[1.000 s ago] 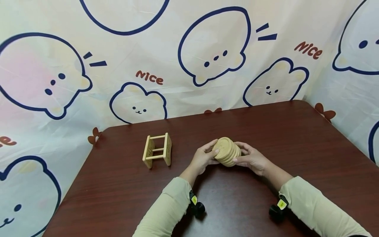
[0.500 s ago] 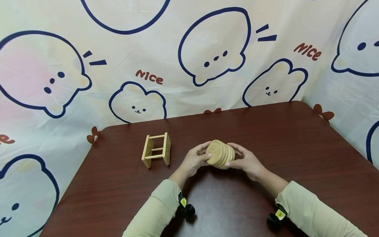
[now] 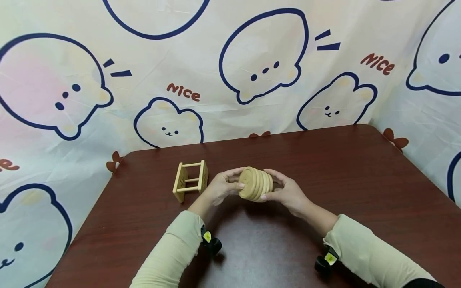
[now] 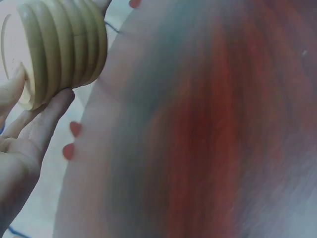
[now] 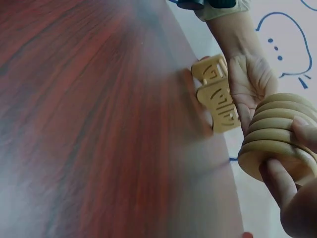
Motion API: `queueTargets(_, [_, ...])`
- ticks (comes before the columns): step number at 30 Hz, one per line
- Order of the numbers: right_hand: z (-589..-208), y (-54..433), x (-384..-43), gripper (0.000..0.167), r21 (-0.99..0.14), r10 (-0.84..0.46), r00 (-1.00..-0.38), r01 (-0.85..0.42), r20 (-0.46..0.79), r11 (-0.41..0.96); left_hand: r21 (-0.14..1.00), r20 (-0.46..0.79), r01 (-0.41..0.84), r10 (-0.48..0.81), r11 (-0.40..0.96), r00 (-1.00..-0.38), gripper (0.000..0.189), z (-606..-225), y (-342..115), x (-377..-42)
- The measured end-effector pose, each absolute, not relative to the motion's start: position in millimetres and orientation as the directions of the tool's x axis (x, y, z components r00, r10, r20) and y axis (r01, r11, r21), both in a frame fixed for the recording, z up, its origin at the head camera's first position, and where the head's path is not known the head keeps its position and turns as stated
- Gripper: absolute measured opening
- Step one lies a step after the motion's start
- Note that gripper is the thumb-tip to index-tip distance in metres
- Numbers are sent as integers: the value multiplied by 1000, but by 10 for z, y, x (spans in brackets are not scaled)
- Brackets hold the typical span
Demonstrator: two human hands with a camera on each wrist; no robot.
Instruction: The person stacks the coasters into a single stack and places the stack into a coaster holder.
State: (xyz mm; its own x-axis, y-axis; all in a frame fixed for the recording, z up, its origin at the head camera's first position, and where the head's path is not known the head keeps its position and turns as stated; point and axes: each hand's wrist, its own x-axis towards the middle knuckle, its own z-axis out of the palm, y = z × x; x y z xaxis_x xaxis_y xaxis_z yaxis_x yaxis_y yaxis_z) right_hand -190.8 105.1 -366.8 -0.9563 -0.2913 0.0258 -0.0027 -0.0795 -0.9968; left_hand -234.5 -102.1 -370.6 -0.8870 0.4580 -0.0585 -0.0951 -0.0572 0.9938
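Note:
Between my two hands is a stack of several round wooden coasters (image 3: 257,184), tipped on its side and raised over the table. My left hand (image 3: 220,189) holds the stack's left end, thumb on the flat face and fingers around the back and below. From the other end my right hand (image 3: 291,197) grips it with thumb and fingers. In the left wrist view the coasters (image 4: 62,44) sit pressed together, their rounded edges side by side. A light wooden rack (image 3: 191,182), with two slotted side panels joined by rods, stands left of my left hand.
A dark red-brown wooden table (image 3: 259,248) lies under everything. Behind it hangs a pale cloth (image 3: 223,116) printed with cartoon bears. Black wrist cameras are strapped at both cuffs. The right wrist view shows the rack (image 5: 218,99) beyond the left hand.
Both hands have carried the coaster stack leftward, closer to the rack. The stack has turned so that more of its edges show. The rack has stayed in place.

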Motion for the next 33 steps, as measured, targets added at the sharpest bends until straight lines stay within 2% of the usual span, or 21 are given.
queueTargets(14, [-3552,655,-2082,75,-994,-348,-933,-63,92,-93,986,-135,-68,497,150,-857,50,-3467,-1487,-2574])
queueTargets(20, [-3487,518,-2161,74,-993,-341,-936,-48,83,-110,989,-111,-43,525,141,-844,52,-3367,-1650,-2654])
queueTargets(33, [-3431,133,-2259,70,-988,-330,-934,-105,137,-111,984,-142,-60,528,171,-837,56,-3272,-2066,-2791])
